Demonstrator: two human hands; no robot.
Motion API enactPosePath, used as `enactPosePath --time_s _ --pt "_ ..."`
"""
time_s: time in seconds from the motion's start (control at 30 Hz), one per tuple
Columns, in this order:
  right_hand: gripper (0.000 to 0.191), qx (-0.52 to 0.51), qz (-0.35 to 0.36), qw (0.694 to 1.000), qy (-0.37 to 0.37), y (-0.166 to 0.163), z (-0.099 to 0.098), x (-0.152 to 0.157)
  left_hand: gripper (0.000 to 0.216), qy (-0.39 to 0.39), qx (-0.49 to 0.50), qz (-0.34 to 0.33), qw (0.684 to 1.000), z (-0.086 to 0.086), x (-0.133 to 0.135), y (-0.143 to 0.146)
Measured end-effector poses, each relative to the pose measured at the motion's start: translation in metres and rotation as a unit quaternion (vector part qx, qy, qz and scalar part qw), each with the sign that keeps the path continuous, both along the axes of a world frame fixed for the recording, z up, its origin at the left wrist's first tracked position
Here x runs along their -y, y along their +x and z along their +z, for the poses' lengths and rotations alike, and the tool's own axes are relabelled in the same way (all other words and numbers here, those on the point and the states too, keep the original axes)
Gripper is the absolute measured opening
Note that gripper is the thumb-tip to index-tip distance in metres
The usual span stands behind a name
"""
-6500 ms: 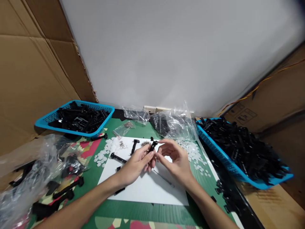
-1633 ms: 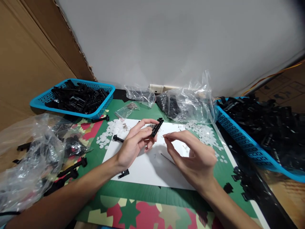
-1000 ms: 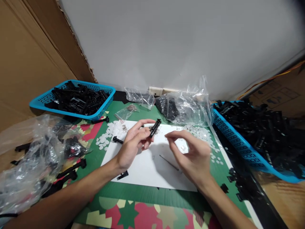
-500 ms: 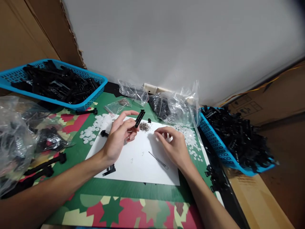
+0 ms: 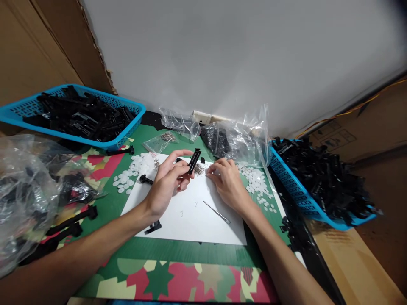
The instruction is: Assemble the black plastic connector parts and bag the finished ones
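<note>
My left hand [image 5: 167, 186] is closed on a slim black plastic part [image 5: 194, 161], held tilted above a white sheet of paper [image 5: 190, 212]. My right hand [image 5: 227, 184] rests on the sheet with its fingertips pinched at a small pile of tiny metal pieces [image 5: 199, 169]; whether anything is between them I cannot make out. A thin metal pin tool [image 5: 216, 212] lies on the sheet just in front of the right hand. A black knob-ended part [image 5: 145, 180] lies at the sheet's left edge, and a small black clip [image 5: 153, 228] near my left forearm.
Blue baskets of black parts stand at the back left [image 5: 76, 116] and right [image 5: 318, 186]. White discs [image 5: 127, 180] lie scattered left and right [image 5: 259, 186] of the sheet. Clear bags [image 5: 238, 140] sit at the back, a large crumpled bag [image 5: 28, 190] at left. Cardboard walls flank the table.
My right hand has moved forward from above the sheet down onto the pile of metal pieces. The left hand keeps hold of the black part.
</note>
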State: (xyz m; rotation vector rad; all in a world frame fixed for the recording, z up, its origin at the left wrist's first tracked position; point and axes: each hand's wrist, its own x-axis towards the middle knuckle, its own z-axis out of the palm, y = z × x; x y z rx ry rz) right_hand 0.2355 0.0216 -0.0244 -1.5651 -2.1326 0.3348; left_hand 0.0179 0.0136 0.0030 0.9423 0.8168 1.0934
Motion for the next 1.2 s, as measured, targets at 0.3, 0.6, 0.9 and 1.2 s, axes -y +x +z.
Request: enactPosePath --time_s 0.3,0.6,0.9,1.2 --pt "0.018 -0.056 0.004 0.998 -0.004 0.010 0.002 0.007 0.041 -0.009 0.013 -0.043 0.999 0.004 0.004 0.001" --pt "0.010 -0.067 0.031 0.997 -0.032 0.008 0.003 0.007 0.039 -0.025 0.027 -0.044 0.998 0.003 0.002 0.002" --pt "0.015 -0.342 0.061 0.930 -0.118 0.007 0.026 0.016 0.045 0.059 -0.055 -0.065 0.995 0.002 0.001 0.008" --pt "0.031 -0.526 0.063 0.838 -0.132 -0.003 0.032 0.027 0.032 0.106 -0.159 -0.112 0.975 -0.005 0.007 0.007"
